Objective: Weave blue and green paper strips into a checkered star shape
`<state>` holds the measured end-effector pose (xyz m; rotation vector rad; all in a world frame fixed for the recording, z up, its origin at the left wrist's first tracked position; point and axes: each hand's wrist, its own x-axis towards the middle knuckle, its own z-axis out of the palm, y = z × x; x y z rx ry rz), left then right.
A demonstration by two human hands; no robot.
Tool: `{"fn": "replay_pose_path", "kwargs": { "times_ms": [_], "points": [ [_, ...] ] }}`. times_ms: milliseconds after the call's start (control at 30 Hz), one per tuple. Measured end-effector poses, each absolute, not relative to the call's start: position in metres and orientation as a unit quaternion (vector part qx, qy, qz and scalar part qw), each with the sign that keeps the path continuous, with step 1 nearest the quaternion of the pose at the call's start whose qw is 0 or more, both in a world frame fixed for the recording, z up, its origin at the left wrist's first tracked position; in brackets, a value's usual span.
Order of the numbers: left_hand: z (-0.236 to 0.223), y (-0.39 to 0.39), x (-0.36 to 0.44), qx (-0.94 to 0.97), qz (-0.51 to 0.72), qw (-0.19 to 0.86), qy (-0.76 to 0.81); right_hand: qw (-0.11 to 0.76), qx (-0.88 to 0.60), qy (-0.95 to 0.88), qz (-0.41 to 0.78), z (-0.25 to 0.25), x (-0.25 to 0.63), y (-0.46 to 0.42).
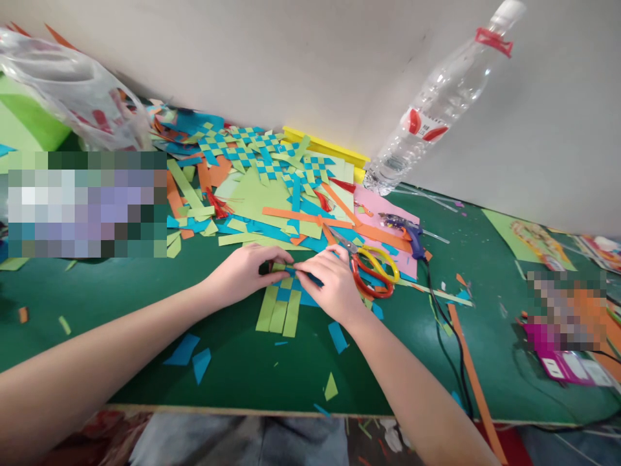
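Note:
A small weave of green and blue paper strips [277, 311] lies on the green table, its loose green ends pointing towards me. My left hand [245, 275] pinches its far edge between thumb and fingers. From the other side my right hand [330, 281] pinches the same edge, the fingertips of both hands nearly meeting. Part of the weave is hidden under the hands. Just beyond my right hand lie scissors [361, 249] with red and yellow handles. Behind the hands is a heap of finished-looking blue-green woven pieces [257, 152].
A clear plastic bottle [436, 103] stands at the wall, beyond a blue glue gun [412, 236] whose black cable [451, 336] runs to the front edge. A plastic bag [82, 90] is at far left. Paper scraps [184, 349] and an orange strip [475, 382] lie about.

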<state>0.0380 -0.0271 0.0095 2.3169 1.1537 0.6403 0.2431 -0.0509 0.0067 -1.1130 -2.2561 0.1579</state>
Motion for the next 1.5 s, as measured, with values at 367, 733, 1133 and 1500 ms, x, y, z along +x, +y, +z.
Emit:
{"fn": "replay_pose_path", "kwargs": {
  "times_ms": [367,733,1133,1500],
  "points": [
    [0.0065,-0.0266,0.0380,0.841,0.229,0.253,0.420,0.315,-0.424,-0.846,0.076,0.0040,0.2436,-0.0506],
    [0.0075,-0.0266,0.0369,0.857,0.228,0.236,0.397,0.297,-0.423,-0.853,0.074,0.0079,0.2428,-0.0491],
    [0.0148,-0.0288,0.0420,0.851,0.216,0.246,0.411,0.279,-0.418,-0.862,0.063,0.0081,0.2427,-0.0508],
    [0.0104,-0.0271,0.0427,0.880,0.226,0.189,0.373,0.275,-0.417,-0.864,0.058,0.0077,0.2420,-0.0526]
  ]
}}
